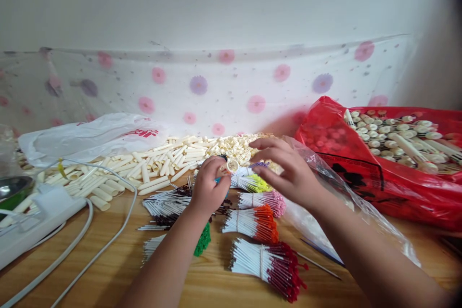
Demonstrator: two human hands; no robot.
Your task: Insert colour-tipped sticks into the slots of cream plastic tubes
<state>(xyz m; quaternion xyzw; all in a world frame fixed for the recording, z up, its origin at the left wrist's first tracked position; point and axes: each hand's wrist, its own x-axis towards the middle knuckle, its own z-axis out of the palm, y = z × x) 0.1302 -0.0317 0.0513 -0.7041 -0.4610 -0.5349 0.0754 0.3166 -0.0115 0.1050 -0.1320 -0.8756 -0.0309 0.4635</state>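
Note:
My left hand [211,185] is closed around a cream tube [233,166], whose round end faces me; a bit of blue shows beneath the fingers. My right hand [285,168] is raised just to the right with fingers curved and apart, holding nothing. Below the hands lie banded bundles of thin white sticks with coloured tips: a dark red bundle [267,267], an orange bundle [250,223], a pink bundle [262,201] and a yellow-green bundle [249,183]. A green-tipped bundle [202,240] is partly hidden by my left forearm, and dark-tipped sticks [168,204] lie beside it.
Behind my hands spreads a pile of cream tubes [159,163] and short cream pieces [238,147]. At right, a red plastic bag [335,168] holds filled tubes, beside a clear bag [375,231]. A power strip [39,221] with cables and a white bag [90,137] occupy the left.

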